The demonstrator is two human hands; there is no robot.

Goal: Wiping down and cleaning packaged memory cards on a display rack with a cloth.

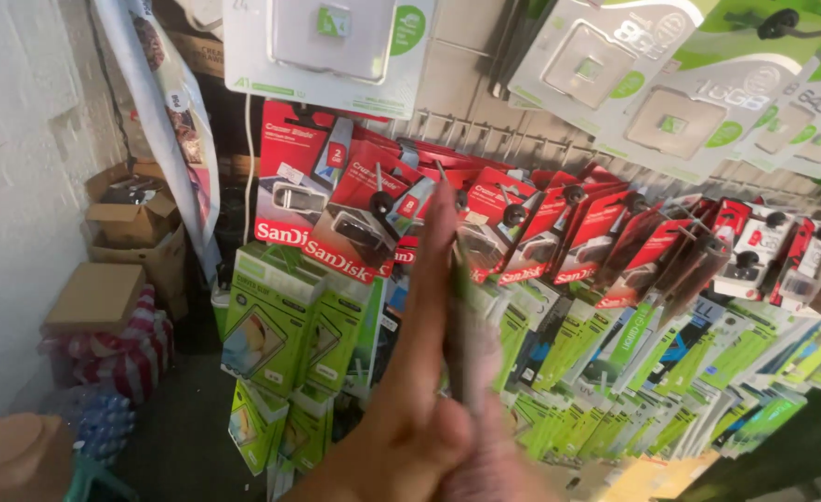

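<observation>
Before the hanging packs, two hands (blurred) press one flat pack between straight fingers.

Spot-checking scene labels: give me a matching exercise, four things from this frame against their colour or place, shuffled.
Things:
1. flash-drive packs
2. memory-card packs
3. cardboard boxes
4. thin pack held edge-on in the hands

Colour or place:
A. stacked by the left wall
B. red, middle row of hooks
C. white and green, top row
D. centre foreground, blurred

Pairs: 1-B, 2-C, 3-A, 4-D
</observation>
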